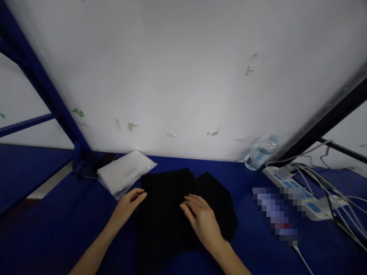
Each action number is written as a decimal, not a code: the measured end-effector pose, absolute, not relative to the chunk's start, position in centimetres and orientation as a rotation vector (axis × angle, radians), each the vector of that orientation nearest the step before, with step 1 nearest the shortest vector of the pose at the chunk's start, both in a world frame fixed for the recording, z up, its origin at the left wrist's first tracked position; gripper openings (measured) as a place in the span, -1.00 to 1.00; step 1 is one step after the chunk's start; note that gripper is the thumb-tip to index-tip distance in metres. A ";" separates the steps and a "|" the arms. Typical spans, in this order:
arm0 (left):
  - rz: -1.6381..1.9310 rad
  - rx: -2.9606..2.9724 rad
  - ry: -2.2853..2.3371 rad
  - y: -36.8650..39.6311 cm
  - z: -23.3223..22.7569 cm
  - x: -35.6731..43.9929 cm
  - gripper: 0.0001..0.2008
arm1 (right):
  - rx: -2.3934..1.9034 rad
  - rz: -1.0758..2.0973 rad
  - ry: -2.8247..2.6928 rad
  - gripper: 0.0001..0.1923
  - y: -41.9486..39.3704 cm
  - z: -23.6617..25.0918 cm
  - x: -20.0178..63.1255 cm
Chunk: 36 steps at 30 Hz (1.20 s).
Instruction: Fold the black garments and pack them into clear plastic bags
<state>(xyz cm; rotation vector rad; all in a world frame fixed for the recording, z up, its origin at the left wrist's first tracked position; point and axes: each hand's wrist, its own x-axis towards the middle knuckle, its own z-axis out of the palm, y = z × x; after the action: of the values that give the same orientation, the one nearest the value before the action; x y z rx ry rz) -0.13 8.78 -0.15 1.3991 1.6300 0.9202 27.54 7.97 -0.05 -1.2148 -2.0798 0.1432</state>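
1. Blue worktop (71, 229) against a white wall; black cloth (172, 214) lies at its middle.
2. Left hand (129, 204) rests at the cloth's left edge, fingers loosely extended; right hand (202, 219) lies flat on it, fingers spread.
3. Clear bags (124, 172), bottle (260, 152), power strip (298, 191) nearby.

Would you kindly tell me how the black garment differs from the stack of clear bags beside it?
The black garment is dark, soft and rumpled; the stack of clear bags is pale, glossy and flat. The garment is larger and lies under the right hand; the bags lie untouched, beyond the left hand. Both rest on the blue table.
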 end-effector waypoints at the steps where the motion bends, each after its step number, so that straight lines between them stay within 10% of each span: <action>1: 0.923 1.403 1.623 8.8 -0.3 -0.2 -0.64 | -1.256 0.145 -2.004 -0.75 8.2 0.2 28.1; 7: 0.939 1.404 1.633 8.6 0.0 0.1 -0.67 | -1.728 0.290 -1.718 -0.46 10.5 -0.4 31.3; 18: 0.883 1.537 1.658 8.9 -0.2 2.4 -0.69 | -1.886 0.399 -1.771 -0.57 12.2 0.0 33.5; 26: 0.876 1.539 1.658 9.2 -0.1 2.2 -0.72 | -1.555 0.012 -2.007 -0.84 9.1 3.6 24.5; 36: 0.820 1.649 1.625 9.0 0.9 2.0 -0.66 | -1.158 -0.017 -2.273 -0.60 2.9 -2.2 19.0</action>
<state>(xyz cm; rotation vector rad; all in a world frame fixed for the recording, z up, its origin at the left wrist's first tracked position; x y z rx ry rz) 1.98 8.99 0.90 1.6487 1.6251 0.8198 19.02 2.92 -2.25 -1.1582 -2.2729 -0.0166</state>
